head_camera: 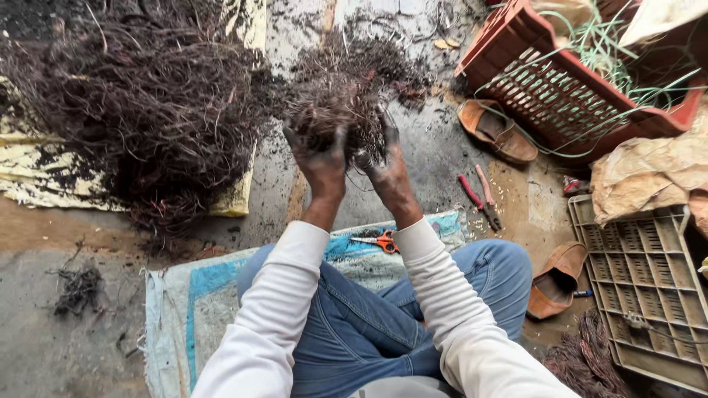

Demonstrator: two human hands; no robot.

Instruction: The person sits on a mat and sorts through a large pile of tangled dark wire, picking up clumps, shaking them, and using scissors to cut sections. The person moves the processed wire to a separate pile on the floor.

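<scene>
Both hands, left (318, 163) and right (385, 168), grip pressed around root clump (338, 110) (soil-caked) held between, rising above fingers.

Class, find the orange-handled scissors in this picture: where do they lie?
The orange-handled scissors lie on the blue-and-white mat, just ahead of the person's knees, below the right hand.

soft daylight, perhaps slight edge distortion

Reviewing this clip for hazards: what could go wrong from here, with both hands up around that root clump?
1. Both the left hand and right hand grip the root clump; loose soil and strands may drop onto the mat.
2. Orange scissors lie between the forearms by the knees; a lowered hand could catch them.
</scene>
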